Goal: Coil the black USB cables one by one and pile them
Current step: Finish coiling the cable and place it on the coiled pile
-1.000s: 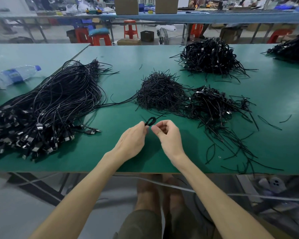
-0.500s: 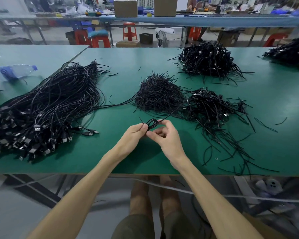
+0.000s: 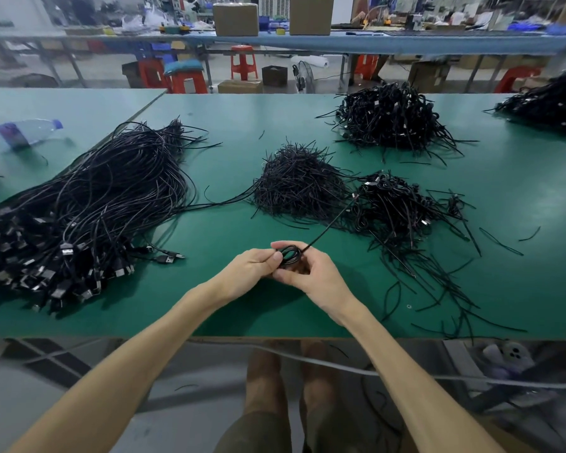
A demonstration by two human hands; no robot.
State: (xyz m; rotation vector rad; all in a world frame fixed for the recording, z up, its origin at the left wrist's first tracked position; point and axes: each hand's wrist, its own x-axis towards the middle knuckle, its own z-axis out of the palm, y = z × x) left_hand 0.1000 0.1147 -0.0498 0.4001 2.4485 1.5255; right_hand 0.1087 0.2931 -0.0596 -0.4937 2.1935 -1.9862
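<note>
At lower centre of the frame, the left hand (image 3: 249,269) and right hand (image 3: 311,274) both pinch a small cable coil (image 3: 290,255) over the green table (image 3: 209,310), its free end running up right. The loose cables (image 3: 89,204) heap at left; a coiled pile (image 3: 397,204) lies right of centre

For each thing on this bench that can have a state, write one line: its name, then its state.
cable in hand: partly coiled, tail loose.
left hand: pinches the coil.
right hand: holds the coil.
left bundle: uncoiled, lying flat.
middle heap: short loose strands.
near pile: coiled, heaped.
far pile: coiled, heaped.
water bottle: on its side, capped.
</note>
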